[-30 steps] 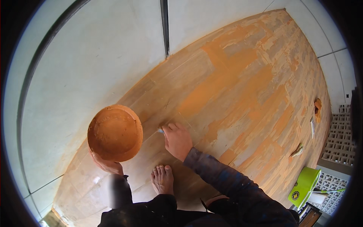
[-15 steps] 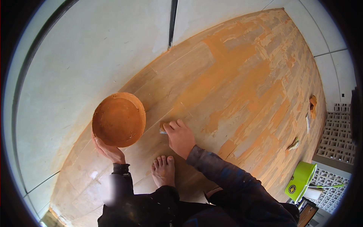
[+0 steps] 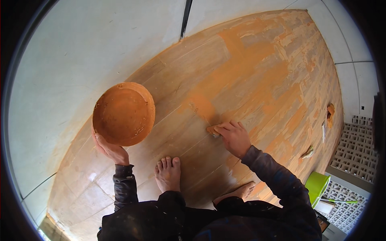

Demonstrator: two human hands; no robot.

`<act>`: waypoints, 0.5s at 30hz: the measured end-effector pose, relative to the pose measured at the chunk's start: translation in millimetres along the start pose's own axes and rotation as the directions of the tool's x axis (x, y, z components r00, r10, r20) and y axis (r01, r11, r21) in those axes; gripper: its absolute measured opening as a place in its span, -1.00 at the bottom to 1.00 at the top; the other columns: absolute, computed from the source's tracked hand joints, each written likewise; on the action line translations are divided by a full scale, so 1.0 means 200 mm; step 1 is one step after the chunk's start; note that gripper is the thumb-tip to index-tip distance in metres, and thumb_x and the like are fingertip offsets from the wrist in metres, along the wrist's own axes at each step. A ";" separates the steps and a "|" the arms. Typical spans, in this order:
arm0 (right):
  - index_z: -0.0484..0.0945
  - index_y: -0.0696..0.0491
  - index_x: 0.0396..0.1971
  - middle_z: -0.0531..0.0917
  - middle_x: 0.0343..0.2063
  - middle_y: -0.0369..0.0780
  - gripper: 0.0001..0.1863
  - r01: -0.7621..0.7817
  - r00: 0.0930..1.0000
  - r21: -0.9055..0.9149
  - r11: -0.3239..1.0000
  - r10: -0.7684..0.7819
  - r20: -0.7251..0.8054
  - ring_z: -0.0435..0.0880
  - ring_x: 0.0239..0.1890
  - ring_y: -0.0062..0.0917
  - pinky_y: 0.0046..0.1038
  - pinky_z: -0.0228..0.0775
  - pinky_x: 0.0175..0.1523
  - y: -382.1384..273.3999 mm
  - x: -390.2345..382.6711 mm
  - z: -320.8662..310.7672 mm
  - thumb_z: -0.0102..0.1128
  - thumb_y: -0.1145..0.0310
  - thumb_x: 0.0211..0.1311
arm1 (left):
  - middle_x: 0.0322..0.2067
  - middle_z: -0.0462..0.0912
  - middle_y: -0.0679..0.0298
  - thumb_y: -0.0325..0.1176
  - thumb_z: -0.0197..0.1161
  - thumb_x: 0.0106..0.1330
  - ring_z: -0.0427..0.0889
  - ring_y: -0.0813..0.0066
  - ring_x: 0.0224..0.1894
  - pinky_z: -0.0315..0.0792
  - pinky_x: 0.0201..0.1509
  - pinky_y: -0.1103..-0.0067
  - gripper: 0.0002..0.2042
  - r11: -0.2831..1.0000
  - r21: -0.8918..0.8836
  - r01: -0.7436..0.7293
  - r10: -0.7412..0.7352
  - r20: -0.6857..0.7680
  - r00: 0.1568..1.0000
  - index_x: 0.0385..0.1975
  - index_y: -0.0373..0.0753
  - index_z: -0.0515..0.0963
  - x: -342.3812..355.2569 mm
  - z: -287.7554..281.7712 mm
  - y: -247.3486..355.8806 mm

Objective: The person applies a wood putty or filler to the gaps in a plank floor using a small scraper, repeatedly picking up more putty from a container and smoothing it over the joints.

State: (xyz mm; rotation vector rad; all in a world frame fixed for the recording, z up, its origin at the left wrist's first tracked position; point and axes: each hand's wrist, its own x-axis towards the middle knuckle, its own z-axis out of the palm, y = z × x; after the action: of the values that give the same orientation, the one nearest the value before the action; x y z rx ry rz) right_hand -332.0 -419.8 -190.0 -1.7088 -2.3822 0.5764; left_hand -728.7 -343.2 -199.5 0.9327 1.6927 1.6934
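A round bowl, coated inside with orange-brown paste, rests tilted on my left hand. That hand's fingers go beneath the bowl's near left side and are partly hidden. In my right hand is a small, flat hand scraper smeared with orange, pinched low against the floor. Most of the scraper is covered by the fingers. Wood-look planks make up the floor. Wide orange smears run from the scraper toward the far side, with patchier streaks to the right.
A pale wall borders the floor on the left and far side. My bare feet stand close by. At the right lie an orange-stained object, a pale strip and a crumpled piece. A green bucket stands nearer.
My right hand has swept the scraper rightward and slightly farther away, and a fresh orange smear shows behind it. The bowl in my left hand has shifted slightly up and left in view.
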 end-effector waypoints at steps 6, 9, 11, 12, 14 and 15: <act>0.65 0.04 0.02 0.69 -0.13 -0.27 -0.59 -0.036 0.947 0.102 0.994 0.067 -0.315 0.56 0.01 -0.26 -0.25 0.43 0.10 0.04 0.57 0.00 0.17 0.54 0.13 | 0.23 0.51 0.16 -0.02 -0.17 0.63 0.50 0.32 0.26 0.38 0.34 0.40 -0.46 1.000 -0.014 -0.026 0.027 0.056 0.998 0.34 -0.34 0.39 -0.04 0.08 0.06; 0.65 0.04 0.02 0.69 -0.12 -0.25 -0.60 0.005 0.956 0.005 1.000 -0.003 -0.293 0.55 0.01 -0.26 -0.26 0.44 0.10 -0.02 0.46 0.13 0.17 0.51 0.14 | 0.19 0.53 0.17 -0.06 -0.18 0.62 0.52 0.33 0.23 0.40 0.31 0.42 -0.48 0.999 -0.009 -0.044 0.044 0.108 0.993 0.31 -0.34 0.41 -0.04 0.07 0.06; 0.65 0.05 0.02 0.70 -0.10 -0.23 -0.61 0.049 0.975 0.002 0.999 -0.047 -0.219 0.56 0.00 -0.26 -0.26 0.45 0.09 -0.14 0.25 0.15 0.17 0.51 0.15 | 0.19 0.53 0.17 -0.06 -0.17 0.62 0.52 0.33 0.23 0.40 0.31 0.42 -0.48 0.998 -0.010 -0.069 0.069 0.088 0.994 0.31 -0.34 0.41 -0.03 0.05 0.05; 0.65 0.05 0.01 0.71 -0.08 -0.22 -0.62 0.051 0.987 0.012 0.999 -0.048 -0.156 0.57 -0.01 -0.25 -0.25 0.46 0.08 -0.22 0.12 0.15 0.17 0.52 0.16 | 0.23 0.52 0.15 -0.02 -0.16 0.63 0.51 0.30 0.25 0.39 0.34 0.40 -0.46 0.998 -0.009 -0.065 0.066 0.120 0.991 0.33 -0.35 0.40 -0.01 0.00 0.02; 0.66 0.04 0.00 0.71 -0.06 -0.22 -0.63 -0.011 0.995 0.156 0.988 0.026 -0.095 0.58 -0.03 -0.25 -0.24 0.47 0.06 -0.25 -0.01 0.13 0.17 0.54 0.16 | 0.26 0.50 0.13 0.01 -0.15 0.64 0.51 0.28 0.28 0.38 0.36 0.37 -0.43 0.998 -0.018 -0.055 0.057 0.157 0.986 0.35 -0.36 0.39 0.00 -0.02 -0.01; 0.67 0.04 -0.01 0.71 -0.04 -0.22 -0.64 -0.077 0.996 0.300 0.951 0.086 -0.017 0.59 -0.05 -0.24 -0.23 0.47 0.05 -0.25 -0.05 0.12 0.17 0.55 0.17 | 0.26 0.50 0.12 0.01 -0.15 0.64 0.51 0.28 0.27 0.39 0.36 0.37 -0.43 0.998 0.003 -0.056 0.055 0.149 0.987 0.34 -0.36 0.39 0.00 -0.02 -0.02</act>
State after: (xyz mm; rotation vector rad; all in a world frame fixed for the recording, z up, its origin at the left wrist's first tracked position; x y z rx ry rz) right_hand -381.5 -448.5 -191.6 -1.6727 -2.0825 0.8679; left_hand -732.2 -344.9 -202.6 1.0906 1.5894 1.6116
